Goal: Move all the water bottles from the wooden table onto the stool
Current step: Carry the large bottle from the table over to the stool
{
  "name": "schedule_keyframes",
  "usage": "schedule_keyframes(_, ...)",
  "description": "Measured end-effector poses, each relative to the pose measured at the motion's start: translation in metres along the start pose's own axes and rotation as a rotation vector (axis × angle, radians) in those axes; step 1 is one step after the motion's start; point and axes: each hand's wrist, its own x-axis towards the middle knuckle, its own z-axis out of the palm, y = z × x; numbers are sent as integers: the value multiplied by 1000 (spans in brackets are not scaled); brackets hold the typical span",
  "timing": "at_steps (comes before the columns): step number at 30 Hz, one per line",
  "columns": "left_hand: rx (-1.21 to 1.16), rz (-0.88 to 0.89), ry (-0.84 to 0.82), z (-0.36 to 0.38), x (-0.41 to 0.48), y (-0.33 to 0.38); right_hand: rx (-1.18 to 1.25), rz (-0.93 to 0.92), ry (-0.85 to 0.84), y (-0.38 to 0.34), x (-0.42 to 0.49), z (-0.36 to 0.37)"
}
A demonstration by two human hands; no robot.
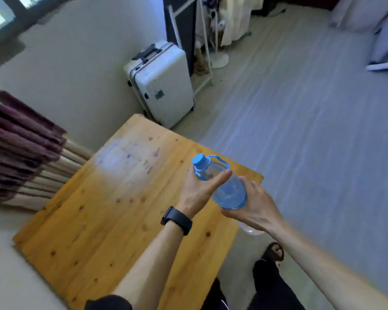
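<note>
A clear water bottle (227, 189) with a blue cap and a blue carry loop hangs tilted over the right edge of the wooden table (112, 211). My left hand (199, 189) is against its neck and upper side, fingers stretched along it. My right hand (253, 209) cups its base from below and from the right. Both hands touch the bottle. Under my right wrist a pale rounded object (252, 231) shows just off the table edge; I cannot tell what it is. No stool is in view.
A white suitcase (164, 86) stands against the wall beyond the table. A purple and cream curtain (20, 151) hangs at the left. A white rack (202, 50) and fan base stand at the back. Grey floor (311, 130) spreads to the right. My legs and a sandalled foot (274, 253) are below.
</note>
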Motion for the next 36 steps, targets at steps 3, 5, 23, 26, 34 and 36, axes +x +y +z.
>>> schedule_keyframes(3, 17, 26, -46, 79, 26, 19, -46, 59, 33, 54, 7, -62)
schedule_keyframes(5, 25, 22, -39, 129, 42, 36, -57, 91, 25, 90, 16, -104)
schedule_keyframes(23, 130, 423, -128, 380, 185, 292, -42, 4, 367, 185, 118, -440)
schedule_keyframes(26, 131, 502, -138, 396, 227, 333, -33, -42, 434, 180, 157, -482)
schedule_keyframes(34, 140, 613, -208, 438, 379, 425, -44, -17, 579, 178, 294, -583)
schedule_keyframes(36, 117, 604, -240, 451, 421, 443, -43, 13, 586, 180, 329, -608)
